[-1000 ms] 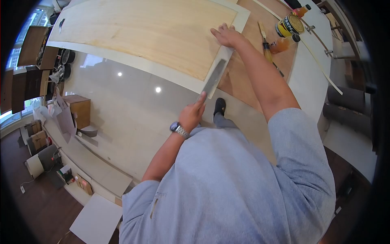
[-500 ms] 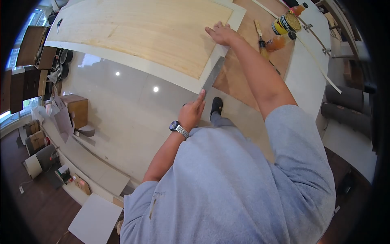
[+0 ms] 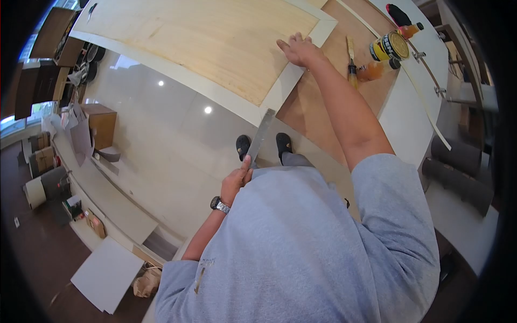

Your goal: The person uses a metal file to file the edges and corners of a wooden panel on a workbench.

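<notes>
Head view: metal tool (image 3: 261,132) at panel (image 3: 215,43), near corner.
Left hand (image 3: 235,180) grips it; right hand (image 3: 301,51) lies on panel, fingers apart.

We note bright, fairly even indoor light at centre. Two hard white glare spots and a paler reflection sit on the glossy floor (image 3: 161,140); the windows (image 3: 12,125) at far left wash out bluish. The brown board (image 3: 307,102) darkens beside the panel (image 3: 215,43). We record fisheye curvature bowing long edges, black vignetting in the corners, and softness over the dark rolls (image 3: 458,183).
</notes>
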### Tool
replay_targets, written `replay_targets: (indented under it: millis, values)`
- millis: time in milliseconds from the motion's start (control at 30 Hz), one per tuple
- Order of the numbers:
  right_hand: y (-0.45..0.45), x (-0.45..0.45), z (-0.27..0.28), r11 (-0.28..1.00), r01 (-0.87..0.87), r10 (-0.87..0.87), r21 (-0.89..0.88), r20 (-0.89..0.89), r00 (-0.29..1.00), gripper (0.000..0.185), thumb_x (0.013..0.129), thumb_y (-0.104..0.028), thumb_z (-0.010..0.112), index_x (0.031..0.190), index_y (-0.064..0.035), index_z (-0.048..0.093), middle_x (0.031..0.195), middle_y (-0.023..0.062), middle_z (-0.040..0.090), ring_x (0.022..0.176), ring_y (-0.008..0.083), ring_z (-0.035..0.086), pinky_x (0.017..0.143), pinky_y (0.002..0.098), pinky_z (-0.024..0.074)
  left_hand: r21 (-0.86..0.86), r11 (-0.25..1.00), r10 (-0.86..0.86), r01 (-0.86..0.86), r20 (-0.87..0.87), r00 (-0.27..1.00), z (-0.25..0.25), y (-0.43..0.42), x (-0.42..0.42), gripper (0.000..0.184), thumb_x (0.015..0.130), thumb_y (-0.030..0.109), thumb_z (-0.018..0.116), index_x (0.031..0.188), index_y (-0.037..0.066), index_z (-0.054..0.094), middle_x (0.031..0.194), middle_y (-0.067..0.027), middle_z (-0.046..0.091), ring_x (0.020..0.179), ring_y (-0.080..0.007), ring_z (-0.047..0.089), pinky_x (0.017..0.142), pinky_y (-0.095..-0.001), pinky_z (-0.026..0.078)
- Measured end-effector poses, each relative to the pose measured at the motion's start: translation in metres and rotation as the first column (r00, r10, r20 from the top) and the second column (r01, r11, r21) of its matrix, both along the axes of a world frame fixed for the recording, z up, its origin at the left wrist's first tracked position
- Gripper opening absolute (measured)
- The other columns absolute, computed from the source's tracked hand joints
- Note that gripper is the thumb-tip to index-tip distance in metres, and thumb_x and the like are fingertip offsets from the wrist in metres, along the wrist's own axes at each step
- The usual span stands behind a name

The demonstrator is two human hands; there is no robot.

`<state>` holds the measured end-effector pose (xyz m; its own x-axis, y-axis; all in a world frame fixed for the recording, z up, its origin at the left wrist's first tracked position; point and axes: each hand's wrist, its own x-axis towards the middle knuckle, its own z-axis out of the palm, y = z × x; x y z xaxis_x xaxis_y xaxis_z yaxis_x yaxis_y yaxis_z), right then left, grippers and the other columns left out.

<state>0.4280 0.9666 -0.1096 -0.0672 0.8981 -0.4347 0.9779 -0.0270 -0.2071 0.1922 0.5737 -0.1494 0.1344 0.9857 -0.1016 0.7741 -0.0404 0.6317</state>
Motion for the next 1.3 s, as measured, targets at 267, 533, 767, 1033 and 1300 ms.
replay_targets:
  millis: [267, 533, 767, 1033, 1300]
  values:
    - [0.022, 0.011, -0.011, 0.969, -0.244, 0.244, -0.024, 0.014, 0.970, 0.082, 0.099, -0.067, 0.022, 0.155, -0.0075, 0.032, 0.165, 0.0121, 0.020, 0.148, 0.0373, 0.028, 0.119, 0.0467, 0.0298, 0.087, 0.987, 0.134, -0.134, 0.003, 0.991, 0.004, 0.075, 0.079, 0.061, 0.097, 0.022, 0.061, 0.153, 0.021, 0.037, 0.071, -0.0151, 0.062, 0.065, -0.0346, 0.062, 0.058, -0.0448, 0.050]
    - [0.012, 0.010, 0.000, 0.979, -0.205, 0.204, 0.011, 0.059, 0.977, 0.083, 0.100, -0.065, 0.016, 0.150, -0.0036, 0.040, 0.162, 0.0182, 0.025, 0.141, 0.0367, 0.040, 0.116, 0.0459, 0.0340, -0.024, 0.941, 0.337, -0.337, -0.011, 0.942, 0.011, -0.019, 0.073, 0.056, 0.099, 0.024, 0.059, 0.151, 0.017, 0.041, 0.069, -0.0175, 0.062, 0.065, -0.0366, 0.062, 0.058, -0.0464, 0.048]
    - [0.029, 0.015, -0.016, 0.950, -0.309, 0.312, -0.043, 0.099, 0.945, 0.082, 0.098, -0.068, 0.023, 0.154, -0.0101, 0.036, 0.164, 0.0111, 0.023, 0.143, 0.0353, 0.038, 0.115, 0.0465, 0.0367, 0.037, 0.939, 0.341, -0.343, 0.045, 0.939, 0.009, 0.070, 0.107, 0.055, 0.100, 0.025, 0.057, 0.152, 0.019, 0.040, 0.071, -0.0174, 0.062, 0.065, -0.0362, 0.062, 0.057, -0.0463, 0.048]
    - [0.009, 0.012, 0.002, 0.983, -0.185, 0.184, -0.001, 0.066, 0.981, 0.082, 0.098, -0.069, 0.023, 0.153, -0.0099, 0.037, 0.165, 0.0093, 0.022, 0.143, 0.0365, 0.038, 0.114, 0.0472, 0.0372, 0.086, 0.922, 0.378, -0.379, 0.024, 0.925, -0.005, 0.004, 0.098, 0.055, 0.099, 0.024, 0.059, 0.151, 0.020, 0.042, 0.069, -0.0165, 0.062, 0.061, -0.0354, 0.062, 0.055, -0.0468, 0.048]
    - [0.013, 0.017, -0.006, 0.978, -0.208, 0.206, 0.012, 0.086, 0.975, 0.082, 0.097, -0.070, 0.023, 0.154, -0.0118, 0.037, 0.165, 0.0079, 0.022, 0.142, 0.0358, 0.039, 0.113, 0.0492, 0.0387, 0.116, 0.925, 0.364, -0.361, -0.008, 0.931, 0.005, 0.017, 0.090, 0.055, 0.098, 0.023, 0.059, 0.151, 0.019, 0.042, 0.071, -0.0156, 0.064, 0.061, -0.0344, 0.062, 0.055, -0.0462, 0.048]
